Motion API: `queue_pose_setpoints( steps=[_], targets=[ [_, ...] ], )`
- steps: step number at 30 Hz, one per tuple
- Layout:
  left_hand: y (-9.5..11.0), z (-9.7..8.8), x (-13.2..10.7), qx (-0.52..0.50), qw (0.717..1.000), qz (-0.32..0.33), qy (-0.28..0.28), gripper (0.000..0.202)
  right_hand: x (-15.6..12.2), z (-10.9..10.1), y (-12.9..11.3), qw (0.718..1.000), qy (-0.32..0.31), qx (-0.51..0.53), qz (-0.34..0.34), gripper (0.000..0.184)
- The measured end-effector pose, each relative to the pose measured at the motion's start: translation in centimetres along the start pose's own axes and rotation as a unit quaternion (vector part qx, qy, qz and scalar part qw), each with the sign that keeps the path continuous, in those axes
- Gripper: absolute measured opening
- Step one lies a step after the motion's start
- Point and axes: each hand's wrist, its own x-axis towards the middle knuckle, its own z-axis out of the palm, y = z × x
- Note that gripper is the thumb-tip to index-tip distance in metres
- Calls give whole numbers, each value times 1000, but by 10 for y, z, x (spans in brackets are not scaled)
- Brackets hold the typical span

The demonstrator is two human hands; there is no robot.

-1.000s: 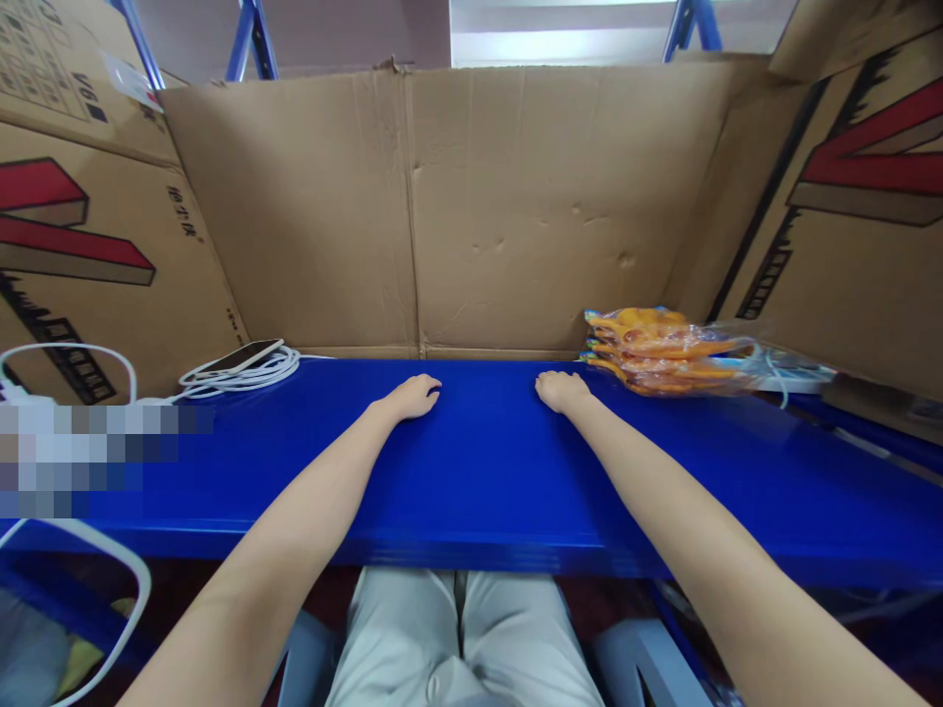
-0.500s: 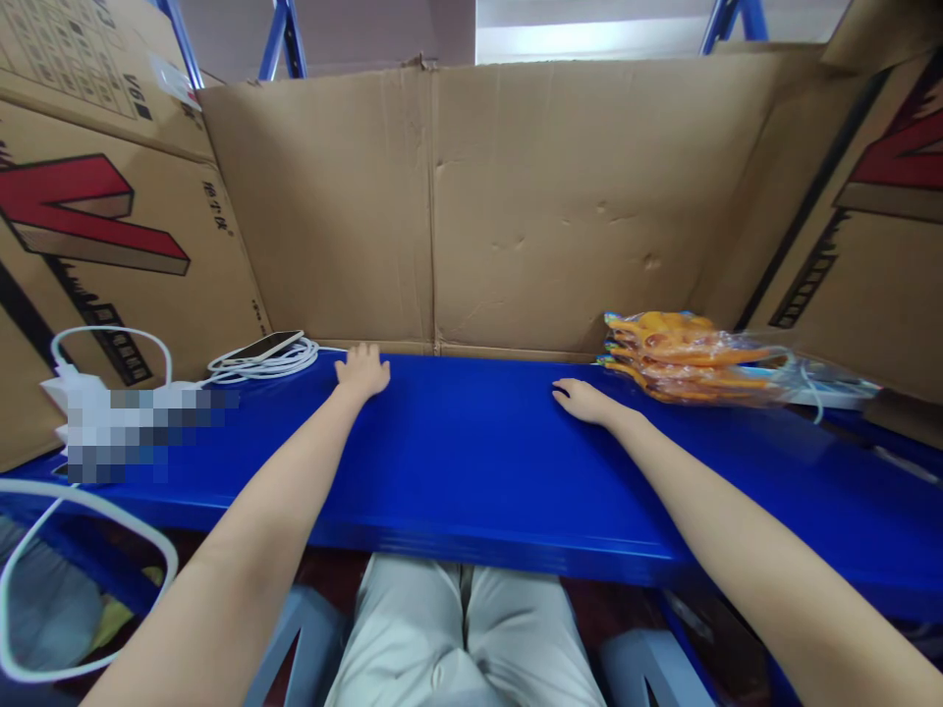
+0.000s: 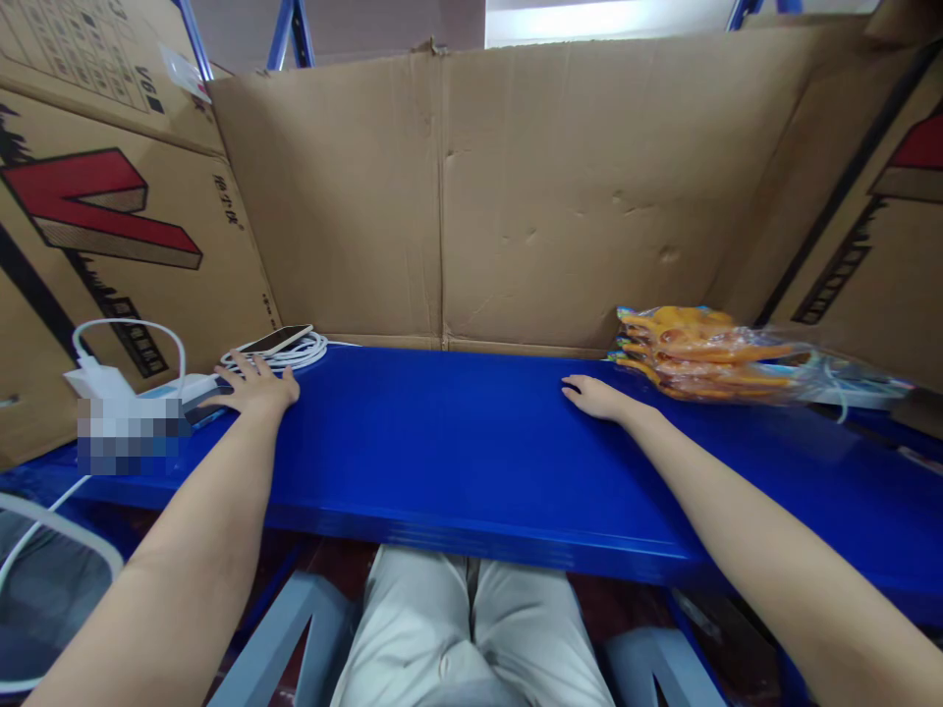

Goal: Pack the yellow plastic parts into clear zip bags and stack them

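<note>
My left hand [image 3: 255, 386] lies at the left of the blue shelf [image 3: 471, 462], fingers spread, its fingertips reaching a dark flat device next to a white power strip [image 3: 173, 391]. Just behind it a phone [image 3: 274, 340] rests on a coil of white cable [image 3: 291, 353]. My right hand [image 3: 598, 398] lies flat and open on the shelf right of centre, holding nothing. A little to its right sits a stack of orange items in clear plastic bags [image 3: 693, 352].
Cardboard walls [image 3: 567, 187] enclose the shelf at the back and on both sides. A white charger [image 3: 95, 378] with a looped cable sits at far left. A white strip [image 3: 865, 395] lies behind the bags. My legs and grey stool parts show below the shelf's front edge.
My left hand has slid left along the shelf, from the middle to the power strip and cable. My right hand has stayed almost still. The view has shifted left.
</note>
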Motion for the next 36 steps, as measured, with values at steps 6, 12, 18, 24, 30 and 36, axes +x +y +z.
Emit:
queue_pose_setpoints(
  steps=[6,12,18,24,30,36],
  targets=[
    [-3,1,5,-16,1000,22,11,62,0,0,1,1000,9,16,0,45],
    [25,-1,-6,38,983,176,19,57,0,0,1,1000,4,6,-4,45],
    [98,9,-33,75,945,313,-61,60,-1,-1,0,1000,2,14,4,45],
    [158,29,-78,111,886,385,-232,62,-2,-2,-1,1000,-1,16,-1,47],
    [167,46,-113,93,842,428,-315,58,0,-3,2,1000,-7,-2,-13,48],
    [157,36,-107,82,815,457,-346,64,-2,-6,-1,1000,-19,3,-8,50]
  ],
)
